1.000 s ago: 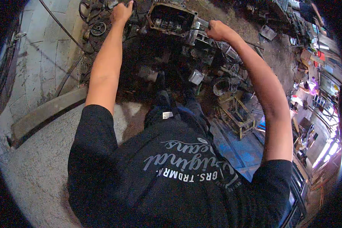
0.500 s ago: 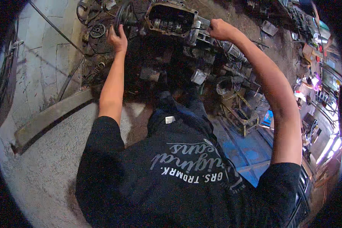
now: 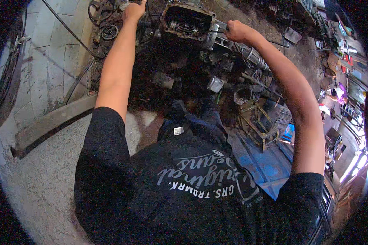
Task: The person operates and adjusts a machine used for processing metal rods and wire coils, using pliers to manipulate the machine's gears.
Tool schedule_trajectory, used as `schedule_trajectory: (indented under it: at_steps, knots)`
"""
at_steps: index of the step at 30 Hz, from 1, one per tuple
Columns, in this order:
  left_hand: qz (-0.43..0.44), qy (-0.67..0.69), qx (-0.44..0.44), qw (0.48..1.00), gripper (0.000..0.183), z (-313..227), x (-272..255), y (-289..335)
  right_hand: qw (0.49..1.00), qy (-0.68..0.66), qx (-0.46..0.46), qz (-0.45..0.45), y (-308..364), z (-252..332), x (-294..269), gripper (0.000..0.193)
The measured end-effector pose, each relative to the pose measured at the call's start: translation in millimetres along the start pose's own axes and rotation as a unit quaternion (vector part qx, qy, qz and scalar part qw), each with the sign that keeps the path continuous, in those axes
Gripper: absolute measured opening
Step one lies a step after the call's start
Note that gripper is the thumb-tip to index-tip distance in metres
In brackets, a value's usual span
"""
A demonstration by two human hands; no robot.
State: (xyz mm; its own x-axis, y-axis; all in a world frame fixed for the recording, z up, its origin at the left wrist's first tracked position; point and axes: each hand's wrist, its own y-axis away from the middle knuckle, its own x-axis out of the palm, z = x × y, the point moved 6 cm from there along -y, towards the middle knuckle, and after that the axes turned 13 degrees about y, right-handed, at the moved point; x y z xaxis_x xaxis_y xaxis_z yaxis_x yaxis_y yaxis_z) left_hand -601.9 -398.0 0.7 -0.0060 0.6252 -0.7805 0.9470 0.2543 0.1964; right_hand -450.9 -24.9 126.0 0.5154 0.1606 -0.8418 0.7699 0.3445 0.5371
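A gearbox [image 3: 212, 37] with its top opening uncovered lies at the top centre, and toothed gears [image 3: 184, 27] show inside. My right hand [image 3: 238, 32] is closed in a fist at the housing's right end. From it a thin dark rod [image 3: 213, 31] runs left into the opening. My left hand [image 3: 134, 12] is up at the top edge, left of the gearbox. It appears closed on the rim of a dark wheel [image 3: 147, 12] at the gearbox's left end; its fingertips are partly hidden.
Round metal parts [image 3: 109, 32] lie at the upper left by a pale wall. Below the gearbox are a metal bowl [image 3: 243, 95], a rusty angle-iron frame [image 3: 263, 143] and a blue sheet [image 3: 253, 163]. Cluttered shelves line the right side. A concrete kerb [image 3: 57, 122] curves at left.
My left hand has moved upward and slightly right along the wheel, the arm stretching further out. My right hand stays by the gearbox's right end, and the rod now shows reaching into the opening.
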Motion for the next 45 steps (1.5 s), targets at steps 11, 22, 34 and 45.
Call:
schedule_trajectory:
  at_steps: [11, 22, 34, 45]
  knots:
    - [-0.041, 0.075, 0.048, 0.995, 0.062, -16.1, 14.4, 64.5, 1.000, 0.005, 0.009, 0.010, 13.1, -24.9, 12.5, 0.035]
    - [-0.191, 0.317, 0.173, 0.913, 0.052, 80.1, 26.1, 115.5, 0.999, 0.009, 0.000, 0.036, 10.2, -12.2, -3.9, 0.031]
    - [-0.005, -0.056, 0.083, 0.995, 0.062, -48.8, 13.7, 26.0, 0.999, 0.014, -0.004, 0.035, 7.3, -23.5, 10.2, 0.032]
    - [-0.177, 0.092, 0.153, 0.968, 0.055, -13.2, -5.7, 89.4, 0.999, -0.017, 0.014, -0.039, 18.7, -33.2, 15.7, 0.032]
